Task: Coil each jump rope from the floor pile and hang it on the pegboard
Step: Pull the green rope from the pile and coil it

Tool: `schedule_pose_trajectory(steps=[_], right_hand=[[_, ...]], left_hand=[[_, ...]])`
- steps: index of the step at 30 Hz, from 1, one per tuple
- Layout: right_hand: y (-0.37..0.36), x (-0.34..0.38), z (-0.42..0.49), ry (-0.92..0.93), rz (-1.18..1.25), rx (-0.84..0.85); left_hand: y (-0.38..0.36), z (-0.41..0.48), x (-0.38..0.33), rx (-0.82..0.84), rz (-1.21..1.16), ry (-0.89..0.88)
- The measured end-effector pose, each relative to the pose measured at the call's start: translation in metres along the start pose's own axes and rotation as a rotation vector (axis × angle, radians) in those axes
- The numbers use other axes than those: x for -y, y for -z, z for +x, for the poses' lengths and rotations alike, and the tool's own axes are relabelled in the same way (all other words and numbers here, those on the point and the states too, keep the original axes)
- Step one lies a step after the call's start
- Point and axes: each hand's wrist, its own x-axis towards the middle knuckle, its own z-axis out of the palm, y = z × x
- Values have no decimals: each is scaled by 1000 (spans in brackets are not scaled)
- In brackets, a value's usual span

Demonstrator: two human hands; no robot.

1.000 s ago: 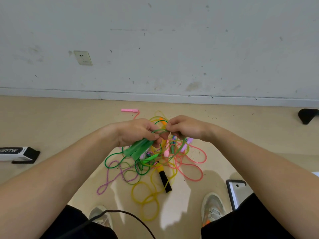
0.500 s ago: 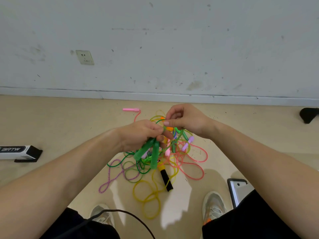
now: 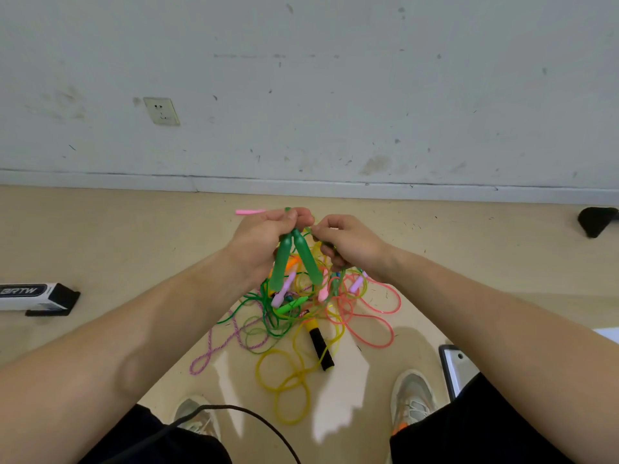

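Green jump rope (image 3: 284, 262), 2 translucent handles hanging down.
Left grip (image 3: 264, 236) pinches the handle tops; right grip (image 3: 348, 242) pinches its cord above the pile (image 3: 288, 316).

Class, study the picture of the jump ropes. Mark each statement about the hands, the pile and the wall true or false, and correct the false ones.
1. The left hand grips two green handles that hang downward. True.
2. The right hand lies flat on the floor. False: it is raised beside the left hand, its fingers curled on the green cord.
3. A yellow-and-black handle lies in the rope pile. True.
4. The wall socket has a plug in it. False: nothing is plugged in.
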Motion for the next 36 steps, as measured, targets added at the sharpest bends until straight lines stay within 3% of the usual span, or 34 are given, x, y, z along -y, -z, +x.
schedule_pose_trajectory(steps=[5, 13, 18, 21, 29, 32, 36], right_hand=[[-8, 5, -5, 30, -12, -1], [-30, 11, -15, 20, 290, 8], [-43, 13, -20, 82, 401, -57], [-48, 9, -16, 161, 308, -150], [-51, -4, -13, 448, -347, -348], [-53, -6, -12, 524, -520, -317], [-67, -8, -18, 518, -539, -192]], left_hand=[[9, 6, -1, -50, 38, 14], [7, 11, 8, -177, 37, -151], [-10, 10, 2, -311, -91, -177], [-18, 11, -2, -350, -163, -117], [-18, 13, -8, -281, -160, 20], [-16, 15, -6, -285, -194, -4], [-11, 21, -8, -345, -178, -3]])
